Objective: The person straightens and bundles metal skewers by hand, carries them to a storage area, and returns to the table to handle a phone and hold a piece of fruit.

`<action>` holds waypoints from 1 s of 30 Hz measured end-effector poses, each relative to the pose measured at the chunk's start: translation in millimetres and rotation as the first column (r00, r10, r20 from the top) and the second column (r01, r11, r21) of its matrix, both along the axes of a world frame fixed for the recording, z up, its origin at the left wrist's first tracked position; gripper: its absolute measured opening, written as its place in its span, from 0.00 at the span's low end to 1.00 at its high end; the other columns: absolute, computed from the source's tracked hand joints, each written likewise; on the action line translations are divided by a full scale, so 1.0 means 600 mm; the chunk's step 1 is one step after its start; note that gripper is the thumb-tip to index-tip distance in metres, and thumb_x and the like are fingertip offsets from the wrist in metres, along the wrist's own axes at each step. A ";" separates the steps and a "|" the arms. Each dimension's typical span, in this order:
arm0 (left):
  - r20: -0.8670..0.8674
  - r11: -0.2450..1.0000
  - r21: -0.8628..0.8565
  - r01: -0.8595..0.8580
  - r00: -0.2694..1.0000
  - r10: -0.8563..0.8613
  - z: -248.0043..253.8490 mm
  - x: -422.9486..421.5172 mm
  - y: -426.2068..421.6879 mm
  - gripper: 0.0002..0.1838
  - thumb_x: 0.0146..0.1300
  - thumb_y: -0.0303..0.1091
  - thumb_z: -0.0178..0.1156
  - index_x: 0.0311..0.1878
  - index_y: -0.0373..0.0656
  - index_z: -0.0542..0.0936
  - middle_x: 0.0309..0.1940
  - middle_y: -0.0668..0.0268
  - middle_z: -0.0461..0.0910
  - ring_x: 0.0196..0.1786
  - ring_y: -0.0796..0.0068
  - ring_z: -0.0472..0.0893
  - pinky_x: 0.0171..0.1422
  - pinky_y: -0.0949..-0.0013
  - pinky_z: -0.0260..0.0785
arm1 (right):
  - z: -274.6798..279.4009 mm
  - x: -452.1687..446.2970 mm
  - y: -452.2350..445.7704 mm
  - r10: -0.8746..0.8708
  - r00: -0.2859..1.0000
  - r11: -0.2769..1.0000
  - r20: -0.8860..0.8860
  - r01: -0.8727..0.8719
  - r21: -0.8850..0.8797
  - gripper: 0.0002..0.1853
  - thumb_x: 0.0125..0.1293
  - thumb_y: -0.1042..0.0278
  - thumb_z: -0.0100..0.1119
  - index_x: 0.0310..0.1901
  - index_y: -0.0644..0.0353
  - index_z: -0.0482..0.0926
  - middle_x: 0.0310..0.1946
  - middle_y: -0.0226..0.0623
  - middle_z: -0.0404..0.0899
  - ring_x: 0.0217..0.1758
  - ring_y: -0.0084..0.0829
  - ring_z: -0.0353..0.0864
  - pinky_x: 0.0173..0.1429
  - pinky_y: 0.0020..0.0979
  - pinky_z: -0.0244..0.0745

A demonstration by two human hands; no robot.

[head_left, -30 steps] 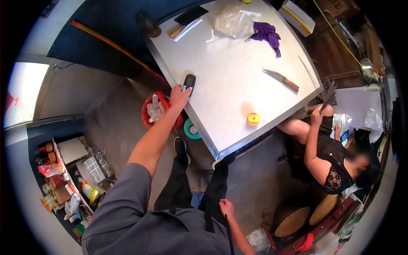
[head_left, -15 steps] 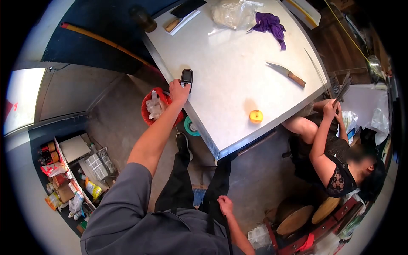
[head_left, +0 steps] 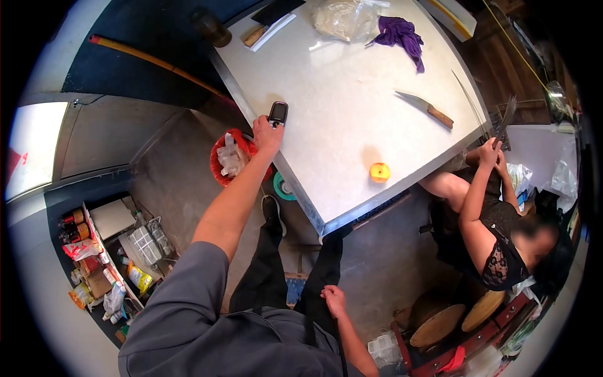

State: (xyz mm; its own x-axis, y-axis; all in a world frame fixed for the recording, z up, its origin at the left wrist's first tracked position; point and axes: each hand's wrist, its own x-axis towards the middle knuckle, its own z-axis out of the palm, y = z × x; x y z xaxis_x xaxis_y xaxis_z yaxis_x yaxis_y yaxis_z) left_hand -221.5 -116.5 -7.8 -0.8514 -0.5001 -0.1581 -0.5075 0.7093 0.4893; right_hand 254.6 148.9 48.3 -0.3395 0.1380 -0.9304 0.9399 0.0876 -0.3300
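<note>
A small black keypad phone (head_left: 278, 112) with a grey screen stands out at the left edge of the white table (head_left: 314, 125). My left hand (head_left: 268, 134) is closed around its lower part, and the fingers cover the keys. My right hand (head_left: 334, 301) hangs low by my right thigh, off the table, its fingers loosely curled with no object visible in them. A yellow-orange fruit (head_left: 379, 172) sits near the table's front right edge. Farther back lies a knife (head_left: 424, 109) with a wooden handle, its blade pointing left.
A purple cloth (head_left: 400, 41), a clear plastic bag (head_left: 345, 21) and a dark cleaver (head_left: 276, 11) lie at the table's back. Beside its left edge stands a red-lined bin (head_left: 232, 157). A seated person (head_left: 496, 213) at the right holds dark, thin strips. Shelves (head_left: 100, 270) stand left.
The phone's top leans slightly more to the right, and my left hand has shifted slightly right with it. The seated person's hands and the strips have moved a little. My right hand stays put.
</note>
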 end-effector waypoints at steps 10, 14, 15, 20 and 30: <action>0.019 0.995 0.086 0.040 0.999 -0.042 0.024 0.010 -0.009 0.28 0.49 0.45 0.66 0.51 0.39 0.73 0.49 0.53 0.72 0.54 0.52 0.73 0.59 0.56 0.68 | -0.001 -0.010 0.006 -0.005 0.999 1.000 0.043 0.006 -0.024 0.11 0.66 0.72 0.53 0.48 0.63 0.78 0.36 0.35 0.83 0.34 0.23 0.81 0.37 0.23 0.74; 0.042 0.995 0.005 0.097 0.994 -0.097 0.046 0.014 0.006 0.31 0.46 0.46 0.68 0.51 0.39 0.73 0.51 0.54 0.71 0.56 0.52 0.72 0.59 0.55 0.68 | -0.002 -0.006 0.010 0.005 0.998 1.000 0.066 -0.004 -0.023 0.10 0.67 0.71 0.52 0.48 0.61 0.78 0.37 0.33 0.83 0.34 0.22 0.81 0.37 0.24 0.74; 0.065 0.993 -0.028 0.115 0.991 -0.113 0.045 0.014 0.007 0.32 0.45 0.46 0.69 0.51 0.38 0.73 0.51 0.54 0.71 0.57 0.52 0.71 0.60 0.55 0.68 | -0.003 -0.005 0.010 -0.002 0.998 1.000 0.070 0.004 -0.026 0.10 0.67 0.71 0.52 0.47 0.61 0.79 0.37 0.33 0.82 0.34 0.22 0.81 0.37 0.24 0.74; 0.083 0.989 -0.063 0.134 0.988 -0.128 0.037 0.016 0.008 0.29 0.45 0.41 0.69 0.50 0.38 0.73 0.50 0.54 0.71 0.57 0.52 0.70 0.60 0.55 0.68 | -0.002 -0.003 0.006 0.024 0.996 1.000 0.083 -0.023 -0.014 0.11 0.66 0.71 0.52 0.48 0.61 0.79 0.37 0.33 0.83 0.35 0.22 0.81 0.37 0.25 0.74; 0.017 0.979 -0.085 0.186 0.983 -0.185 0.036 0.021 0.008 0.27 0.46 0.36 0.68 0.51 0.39 0.72 0.50 0.53 0.69 0.57 0.51 0.69 0.61 0.55 0.67 | -0.007 -0.018 0.000 0.030 0.998 0.999 0.058 -0.029 -0.025 0.11 0.65 0.71 0.53 0.47 0.62 0.78 0.35 0.33 0.83 0.34 0.22 0.81 0.36 0.24 0.75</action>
